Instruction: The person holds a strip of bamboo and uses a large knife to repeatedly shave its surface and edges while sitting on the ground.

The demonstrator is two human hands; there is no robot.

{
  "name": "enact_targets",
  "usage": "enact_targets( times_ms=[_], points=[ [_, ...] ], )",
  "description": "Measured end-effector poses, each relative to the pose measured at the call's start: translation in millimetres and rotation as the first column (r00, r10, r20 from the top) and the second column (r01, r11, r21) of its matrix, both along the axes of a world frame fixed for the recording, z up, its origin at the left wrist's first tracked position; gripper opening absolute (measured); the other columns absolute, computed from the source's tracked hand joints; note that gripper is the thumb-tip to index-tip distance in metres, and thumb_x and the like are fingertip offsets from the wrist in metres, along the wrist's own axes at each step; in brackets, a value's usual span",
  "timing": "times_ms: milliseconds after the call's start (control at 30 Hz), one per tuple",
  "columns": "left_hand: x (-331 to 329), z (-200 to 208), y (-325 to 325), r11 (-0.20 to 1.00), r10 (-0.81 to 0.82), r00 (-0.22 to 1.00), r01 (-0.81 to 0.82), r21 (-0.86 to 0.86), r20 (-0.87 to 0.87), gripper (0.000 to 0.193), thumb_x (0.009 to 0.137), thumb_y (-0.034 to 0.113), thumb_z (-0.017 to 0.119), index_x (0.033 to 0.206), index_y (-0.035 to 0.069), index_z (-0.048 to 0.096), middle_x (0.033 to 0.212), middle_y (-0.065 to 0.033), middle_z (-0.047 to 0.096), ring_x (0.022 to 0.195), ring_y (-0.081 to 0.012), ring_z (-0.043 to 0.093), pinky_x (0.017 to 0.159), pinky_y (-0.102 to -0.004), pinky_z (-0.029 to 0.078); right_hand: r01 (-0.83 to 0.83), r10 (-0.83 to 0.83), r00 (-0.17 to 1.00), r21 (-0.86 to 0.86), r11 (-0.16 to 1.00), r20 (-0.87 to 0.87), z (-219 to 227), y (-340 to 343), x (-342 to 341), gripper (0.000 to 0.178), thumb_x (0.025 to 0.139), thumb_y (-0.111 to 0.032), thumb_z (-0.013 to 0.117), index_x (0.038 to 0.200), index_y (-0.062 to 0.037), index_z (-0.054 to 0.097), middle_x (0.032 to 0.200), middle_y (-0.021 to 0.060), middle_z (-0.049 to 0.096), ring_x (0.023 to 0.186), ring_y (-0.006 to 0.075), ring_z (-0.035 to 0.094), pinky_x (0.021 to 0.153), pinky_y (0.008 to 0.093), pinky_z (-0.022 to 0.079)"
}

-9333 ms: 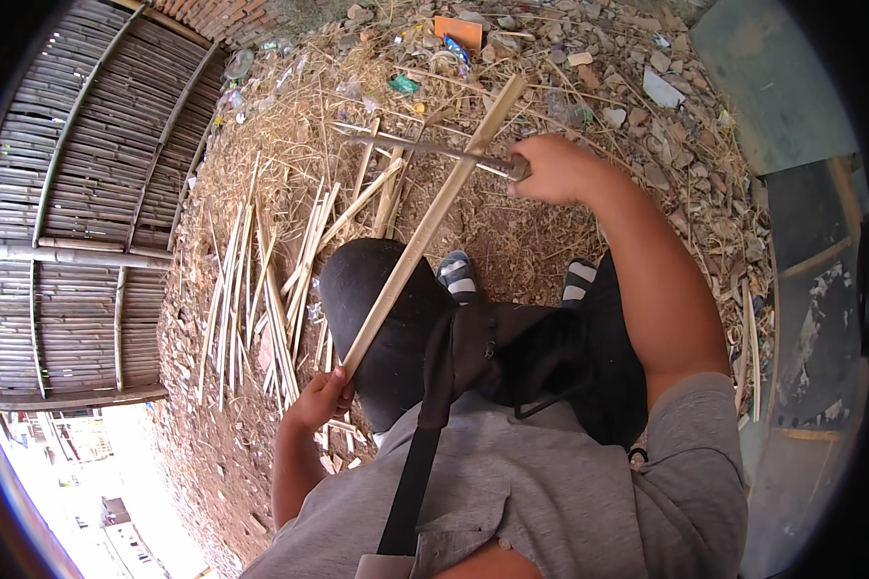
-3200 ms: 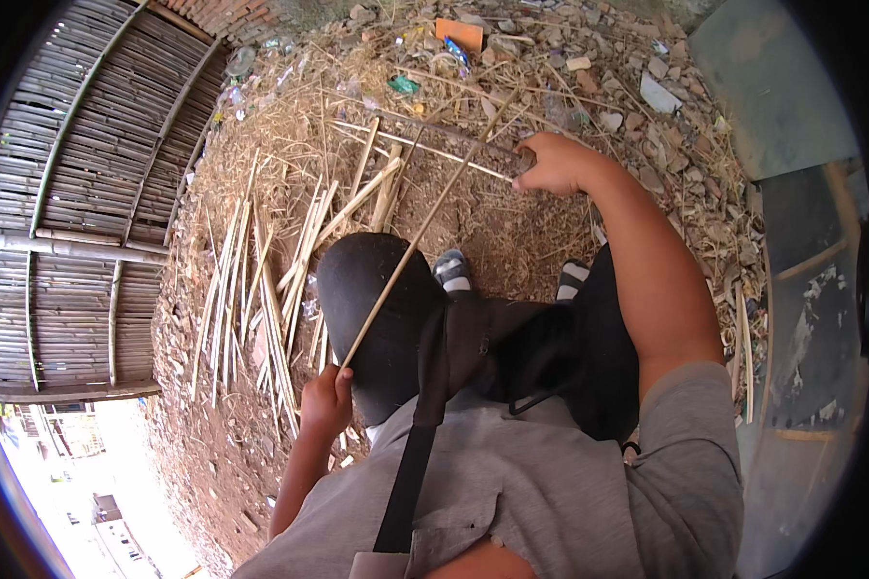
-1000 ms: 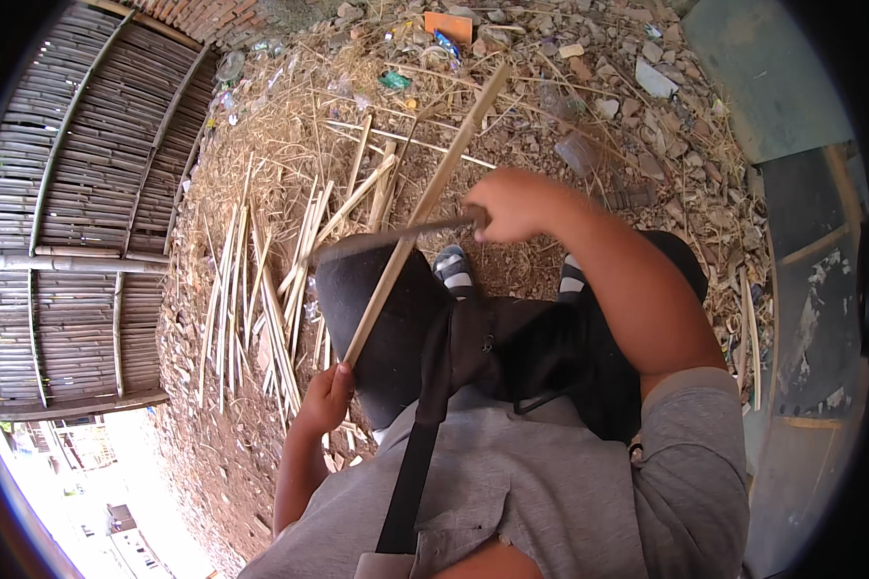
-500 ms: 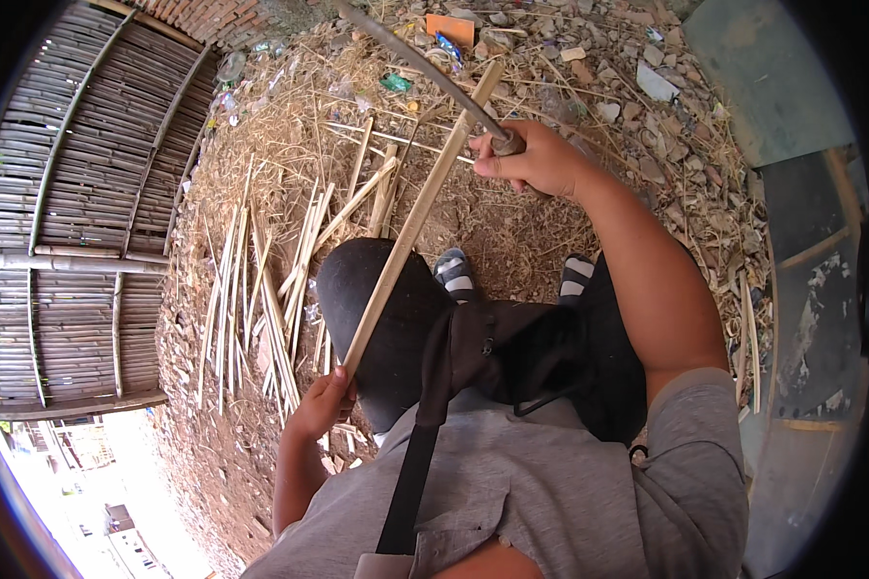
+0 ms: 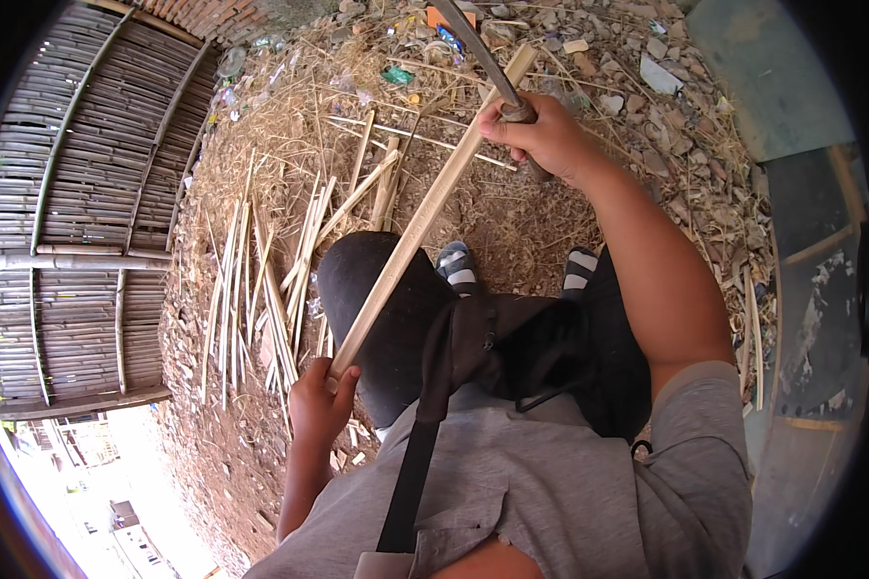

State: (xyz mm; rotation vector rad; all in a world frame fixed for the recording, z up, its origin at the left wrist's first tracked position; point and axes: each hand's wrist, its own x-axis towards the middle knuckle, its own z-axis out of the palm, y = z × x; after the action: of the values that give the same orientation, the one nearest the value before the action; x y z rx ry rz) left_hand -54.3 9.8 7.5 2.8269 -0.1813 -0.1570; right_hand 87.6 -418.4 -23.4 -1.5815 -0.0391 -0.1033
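Observation:
A long, flat pale bamboo strip (image 5: 410, 239) slants up and rightward across my dark-clothed left knee. Its near end is held in my left hand (image 5: 323, 394), thumb on one side and fingers on the other. My right hand (image 5: 546, 143) is closed round the wooden handle of a long knife with a dark, slightly curved blade (image 5: 478, 50). The blade rises up and left from the handle, passing over the strip's far part. My right fingertips are beside the strip there; whether they touch it I cannot tell.
Several split bamboo strips (image 5: 290, 265) lie on the dirt at left, beyond my left knee. A bamboo-slat panel (image 5: 87, 193) stands at far left. Stones and rubble (image 5: 657, 125) cover the ground at upper right, with grey sheets (image 5: 772, 77) along the right edge.
My right hand has risen slightly and the knife blade has swung more upright. The strip's far end has shifted up and right. My left hand has turned a little at the near end.

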Motion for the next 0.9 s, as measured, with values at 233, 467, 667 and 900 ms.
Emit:
enact_targets(
  times_ms=[233, 467, 667, 900],
  points=[
    [2.4, -13.7, 6.5, 1.0, 0.022, 1.0, -0.022, 0.009, 0.014, 0.042, 0.097, 0.039, 0.063, 0.078, 0.002, 0.057, 0.062, -0.017, 0.058, 0.055, -0.0385, 0.059, 0.051, -0.0471, 0.043, 0.191, -0.124, 0.972, -0.365, 0.911, 0.2, 6.1, -3.1, -4.2, 0.037, 0.087, -0.037, 0.077, 0.102, -0.005, 0.069, 0.073, 0.0031, 0.065, 0.061, 0.0142, 0.06, 0.059, 0.0339, 0.048],
    [5.3, -14.5, 4.1, 0.993, 0.077, 0.986, -0.089, -0.08, -0.147, 0.052, 0.102, 0.044, 0.052, 0.076, -0.001, 0.054, 0.063, -0.0209, 0.056, 0.061, -0.0406, 0.059, 0.057, -0.0474, 0.043, -0.153, 0.191, 0.981, -0.733, 0.663, -0.032, 15.4, 42.7, -30.1, 0.03, 0.082, -0.035, 0.076, 0.097, -0.0101, 0.069, 0.074, 0.0105, 0.066, 0.069, 0.026, 0.067, 0.066, 0.0429, 0.051],
    [4.9, -26.1, 7.8, 0.99, -0.006, 0.992, -0.011, -0.139, -0.123, 0.05, 0.104, 0.04, 0.047, 0.076, -0.001, 0.053, 0.063, -0.0224, 0.056, 0.062, -0.0434, 0.058, 0.058, -0.0494, 0.042, -0.272, 0.301, 0.947, -0.79, 0.55, -0.116, -22.2, 45.7, -11.6, 0.025, 0.076, -0.026, 0.073, 0.092, -0.0068, 0.068, 0.076, 0.0139, 0.067, 0.075, 0.0337, 0.068, 0.069, 0.046, 0.052],
    [11.2, -17.3, 6.2, 0.998, 0.0, 0.992, -0.007, -0.056, -0.128, 0.048, 0.104, 0.038, 0.047, 0.076, -0.001, 0.053, 0.066, -0.025, 0.058, 0.065, -0.0471, 0.058, 0.06, -0.0531, 0.042, -0.361, 0.256, 0.931, -0.758, 0.544, -0.26, 1.3, 55.4, -10.5, 0.021, 0.078, -0.018, 0.069, 0.094, -0.0042, 0.069, 0.081, 0.018, 0.068, 0.079, 0.0359, 0.068, 0.073, 0.0465, 0.052]
  ],
)
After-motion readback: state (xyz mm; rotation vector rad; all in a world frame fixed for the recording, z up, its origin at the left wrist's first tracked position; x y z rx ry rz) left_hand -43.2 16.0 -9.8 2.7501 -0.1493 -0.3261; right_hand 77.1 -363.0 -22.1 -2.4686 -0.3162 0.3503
